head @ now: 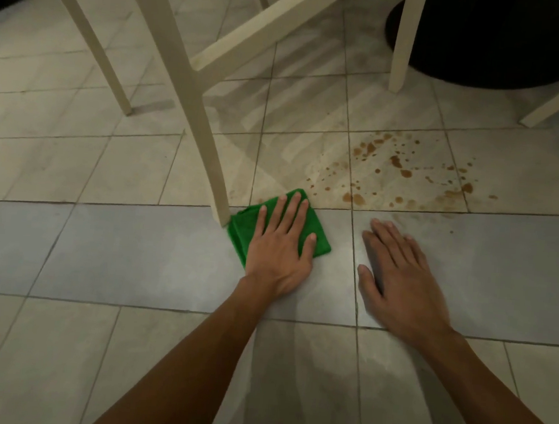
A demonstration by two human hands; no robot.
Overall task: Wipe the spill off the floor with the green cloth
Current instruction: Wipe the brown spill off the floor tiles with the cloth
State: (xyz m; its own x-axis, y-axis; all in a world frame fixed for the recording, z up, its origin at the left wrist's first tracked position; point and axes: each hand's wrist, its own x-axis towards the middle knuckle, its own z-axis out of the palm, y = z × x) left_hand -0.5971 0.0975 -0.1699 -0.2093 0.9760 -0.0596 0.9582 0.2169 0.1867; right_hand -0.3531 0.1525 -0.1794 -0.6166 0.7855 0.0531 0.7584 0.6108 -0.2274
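the left hand [280,245] lies flat and open, fingers spread, on the folded bright green cloth [316,239], pinning it to the grey tiled floor [100,258], a press suited to sliding rather than lifting. the cloth touches the foot of a cream wooden chair leg [210,139]. the brown spattered spill [391,170] sits just beyond, to the right, mostly unwiped. the right hand [396,278] is open, empty, palm down by the floor, likely as a brace.
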